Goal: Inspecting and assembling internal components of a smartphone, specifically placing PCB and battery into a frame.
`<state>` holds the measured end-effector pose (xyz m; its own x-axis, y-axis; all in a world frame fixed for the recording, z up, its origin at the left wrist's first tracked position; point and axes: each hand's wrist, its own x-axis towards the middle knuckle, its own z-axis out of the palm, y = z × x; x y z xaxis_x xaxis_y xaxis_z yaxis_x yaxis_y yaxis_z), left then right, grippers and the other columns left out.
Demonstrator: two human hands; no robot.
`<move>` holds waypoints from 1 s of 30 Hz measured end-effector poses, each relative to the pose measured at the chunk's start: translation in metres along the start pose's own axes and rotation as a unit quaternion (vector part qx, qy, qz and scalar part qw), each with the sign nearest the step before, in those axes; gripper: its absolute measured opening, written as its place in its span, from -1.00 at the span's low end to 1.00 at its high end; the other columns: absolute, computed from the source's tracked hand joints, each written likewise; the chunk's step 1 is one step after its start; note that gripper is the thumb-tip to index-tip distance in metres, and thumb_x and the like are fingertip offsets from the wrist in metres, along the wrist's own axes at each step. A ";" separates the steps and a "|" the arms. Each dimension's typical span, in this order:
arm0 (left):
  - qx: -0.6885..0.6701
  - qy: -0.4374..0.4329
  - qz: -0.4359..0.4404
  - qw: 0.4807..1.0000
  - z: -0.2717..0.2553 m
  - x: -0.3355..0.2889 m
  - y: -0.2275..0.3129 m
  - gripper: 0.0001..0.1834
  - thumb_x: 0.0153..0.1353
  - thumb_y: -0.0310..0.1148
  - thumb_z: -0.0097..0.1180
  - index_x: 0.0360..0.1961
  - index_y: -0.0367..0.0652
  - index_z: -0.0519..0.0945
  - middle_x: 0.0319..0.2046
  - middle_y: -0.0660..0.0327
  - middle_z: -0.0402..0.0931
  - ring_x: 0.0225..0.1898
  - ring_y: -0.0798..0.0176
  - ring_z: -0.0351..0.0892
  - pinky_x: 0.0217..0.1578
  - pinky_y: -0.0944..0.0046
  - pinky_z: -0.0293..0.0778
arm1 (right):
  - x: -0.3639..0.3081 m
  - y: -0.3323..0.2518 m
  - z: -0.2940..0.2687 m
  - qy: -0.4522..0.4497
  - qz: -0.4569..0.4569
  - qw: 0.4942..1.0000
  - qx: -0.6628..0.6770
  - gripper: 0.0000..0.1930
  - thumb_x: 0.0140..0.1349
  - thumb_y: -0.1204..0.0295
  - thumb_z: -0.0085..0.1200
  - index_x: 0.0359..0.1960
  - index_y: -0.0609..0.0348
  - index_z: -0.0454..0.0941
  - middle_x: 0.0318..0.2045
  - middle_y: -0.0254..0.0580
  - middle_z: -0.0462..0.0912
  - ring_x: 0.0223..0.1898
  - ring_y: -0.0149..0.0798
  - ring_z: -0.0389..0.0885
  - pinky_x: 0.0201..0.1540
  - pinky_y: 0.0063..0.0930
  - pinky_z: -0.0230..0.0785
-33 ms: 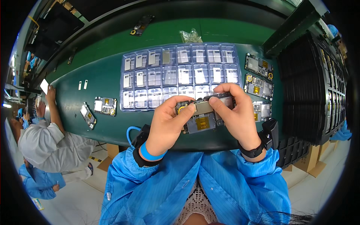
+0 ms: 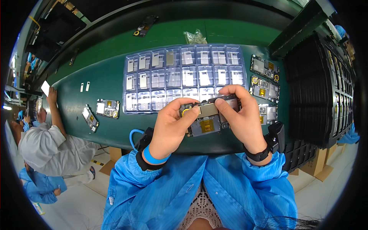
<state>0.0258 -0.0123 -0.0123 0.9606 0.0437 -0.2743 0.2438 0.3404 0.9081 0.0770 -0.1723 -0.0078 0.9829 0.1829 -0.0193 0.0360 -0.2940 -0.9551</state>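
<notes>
Between my two hands is a dark circuit board (image 2: 196,128) with a gold-coloured patch, held above the near side of the table. A flat silver metal shield cover (image 2: 208,110) lies along its upper part. My left hand (image 2: 170,120) grips the board's left end, its thumb pressing on the left end of the cover. My right hand (image 2: 245,119) closes on the right end, with the thumb on top near the cover's right end and the index finger bent over the far edge. The fingers beneath the board are hidden.
Beyond my hands, a clear plastic tray (image 2: 174,81) holds silver covers in its compartments. More circuit boards (image 2: 264,89) lie at the right, beside stacked black trays (image 2: 310,88). Two boards (image 2: 107,108) and two small silver pieces (image 2: 81,87) are left. A co-worker's hand (image 2: 52,96) holds a white piece.
My right thumb has shifted slightly to the right on the board. Both hands keep their grip, and the board has hardly moved.
</notes>
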 end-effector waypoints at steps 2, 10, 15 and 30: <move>-0.020 -0.006 0.001 1.000 -0.002 0.000 -0.002 -0.80 0.16 -0.52 -0.03 -0.17 -0.34 0.41 -0.31 0.17 0.49 -0.30 0.41 0.49 -0.27 0.44 0.44 | 0.001 0.003 0.000 -0.009 -0.006 1.000 0.002 -0.83 0.00 0.44 0.10 -0.36 0.22 0.48 -0.46 -0.16 0.46 -0.53 -0.32 0.41 -0.53 -0.51 0.23; -0.008 0.009 -0.021 1.000 -0.011 0.006 -0.004 -0.80 0.16 -0.53 -0.03 -0.17 -0.33 0.41 -0.30 0.17 0.49 -0.27 0.39 0.49 -0.24 0.41 0.45 | 0.007 0.006 0.004 -0.032 -0.012 0.999 -0.018 -0.86 0.06 0.45 0.03 -0.33 0.20 0.49 -0.48 -0.19 0.45 -0.62 -0.36 0.34 -0.56 -0.52 0.20; -0.039 0.013 -0.023 0.999 -0.012 0.005 0.000 -0.81 0.16 -0.53 -0.03 -0.18 -0.32 0.41 -0.31 0.18 0.48 -0.28 0.41 0.48 -0.26 0.42 0.45 | 0.009 0.000 0.008 -0.049 0.005 0.999 -0.015 -0.81 -0.01 0.41 0.12 -0.36 0.21 0.50 -0.50 -0.19 0.45 -0.58 -0.34 0.39 -0.54 -0.52 0.24; 0.147 0.057 0.161 0.974 -0.005 -0.016 0.000 -0.85 0.11 -0.51 0.07 -0.28 -0.33 0.46 -0.50 0.32 0.45 -0.48 0.59 0.33 -0.52 0.56 0.28 | -0.014 -0.023 0.012 0.058 -0.128 0.987 -0.082 -0.82 -0.18 0.51 0.26 -0.51 0.25 0.53 -0.62 -0.28 0.38 -0.60 -0.38 0.43 -0.56 -0.59 0.28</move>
<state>0.0102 -0.0081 -0.0097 0.9766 0.2138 0.0217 -0.0242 0.0092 0.9997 0.0599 -0.1569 0.0107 0.9517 0.1648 0.2591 0.3046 -0.4010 -0.8639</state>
